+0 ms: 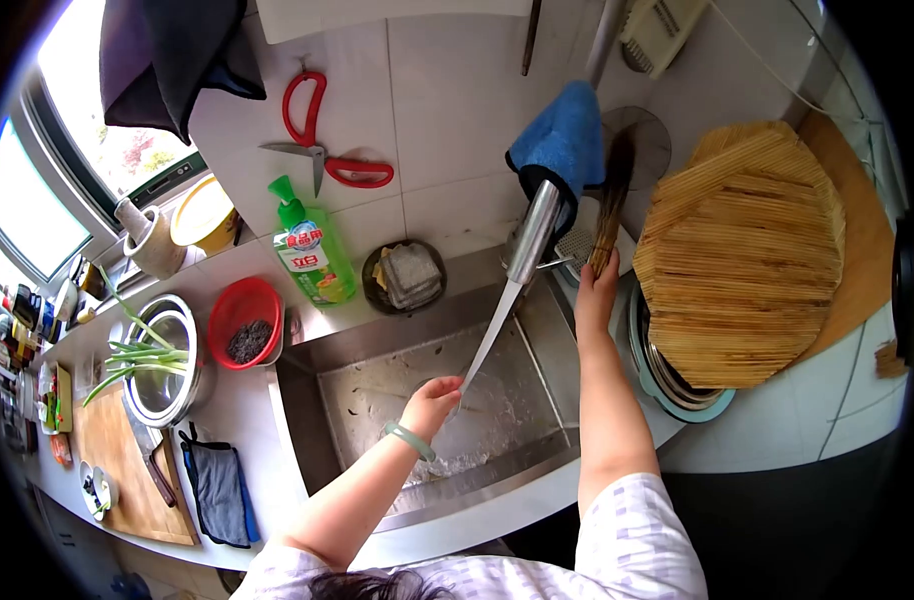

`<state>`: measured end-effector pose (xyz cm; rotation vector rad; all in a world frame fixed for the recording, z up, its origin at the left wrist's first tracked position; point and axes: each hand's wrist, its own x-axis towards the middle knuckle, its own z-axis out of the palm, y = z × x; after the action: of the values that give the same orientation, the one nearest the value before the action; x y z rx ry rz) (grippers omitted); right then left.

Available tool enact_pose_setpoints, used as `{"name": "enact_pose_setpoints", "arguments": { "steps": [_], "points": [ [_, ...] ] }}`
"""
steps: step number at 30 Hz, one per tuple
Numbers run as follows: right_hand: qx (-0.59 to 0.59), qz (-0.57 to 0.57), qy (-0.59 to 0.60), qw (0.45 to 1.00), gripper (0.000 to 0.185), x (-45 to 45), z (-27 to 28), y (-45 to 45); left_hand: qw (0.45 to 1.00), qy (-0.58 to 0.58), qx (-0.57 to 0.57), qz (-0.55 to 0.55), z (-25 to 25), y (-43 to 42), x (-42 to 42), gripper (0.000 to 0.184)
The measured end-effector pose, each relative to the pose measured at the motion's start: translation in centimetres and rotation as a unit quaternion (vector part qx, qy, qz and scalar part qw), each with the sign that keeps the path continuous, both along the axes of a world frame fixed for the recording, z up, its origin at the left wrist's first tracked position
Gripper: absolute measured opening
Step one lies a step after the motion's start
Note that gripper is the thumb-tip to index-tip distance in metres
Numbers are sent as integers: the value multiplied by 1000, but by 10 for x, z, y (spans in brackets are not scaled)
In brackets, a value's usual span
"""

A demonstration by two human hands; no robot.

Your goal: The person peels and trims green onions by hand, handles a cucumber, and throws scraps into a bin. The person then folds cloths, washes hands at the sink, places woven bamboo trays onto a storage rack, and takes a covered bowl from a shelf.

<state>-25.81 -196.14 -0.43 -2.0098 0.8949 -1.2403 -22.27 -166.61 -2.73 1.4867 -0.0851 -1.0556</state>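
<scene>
My left hand (432, 408), with a pale green bangle at the wrist, is over the sink (547, 365) at the lower end of the water stream (492, 335). Its fingers are curled together; what they hold, if anything, is hidden. The water runs from a metal faucet (533, 235). To the right of the faucet, my right hand (597, 290) is closed around the lower end of a straw scrubbing brush (609, 215), whose dark bristles point up. A blue cloth (567, 130) hangs over the pipe beside the brush.
A round slatted wooden lid (747, 270) rests over stacked basins (722, 408) at right. Dish soap (317, 255) and a scouring-pad dish (407, 278) stand behind the sink. At left are a red bowl (235, 300), scallions (142, 357), a knife (152, 460) and a cutting board (127, 480).
</scene>
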Motion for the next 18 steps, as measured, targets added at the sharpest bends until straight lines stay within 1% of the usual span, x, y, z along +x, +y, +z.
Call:
{"name": "enact_pose_setpoints", "arguments": {
  "steps": [2,5,8,9,11,12,14,15,16,17,18],
  "points": [
    [-40,-23,-18,999,53,19,-9,-24,1000,-4,-8,12,-11,1,-2,32],
    [-16,-59,94,994,53,38,-7,-54,998,41,-44,36,-16,0,-2,35],
    [-65,-22,182,981,50,43,0,-73,993,74,-76,42,-14,-9,-3,39],
    [-74,-13,167,983,44,40,0,-72,991,94,-77,63,-10,-14,-6,36],
    [-82,-72,82,991,41,30,4,-54,983,129,-86,103,10,-32,-5,32],
    [-88,-100,38,990,40,24,5,-38,973,163,-108,121,14,-38,-3,28],
    [12,-52,-74,996,34,-3,22,32,949,229,-149,157,23,-48,-1,21],
    [72,-3,-170,983,30,-6,1,58,943,232,-158,181,32,-54,-2,16],
    [270,89,-227,931,24,-8,0,94,923,284,-195,173,30,-57,0,19],
    [437,169,-184,864,23,-14,5,127,900,334,-230,163,24,-60,2,22],
    [683,192,-135,692,27,-20,4,146,872,383,-263,155,22,-61,4,25]
  ]
}}
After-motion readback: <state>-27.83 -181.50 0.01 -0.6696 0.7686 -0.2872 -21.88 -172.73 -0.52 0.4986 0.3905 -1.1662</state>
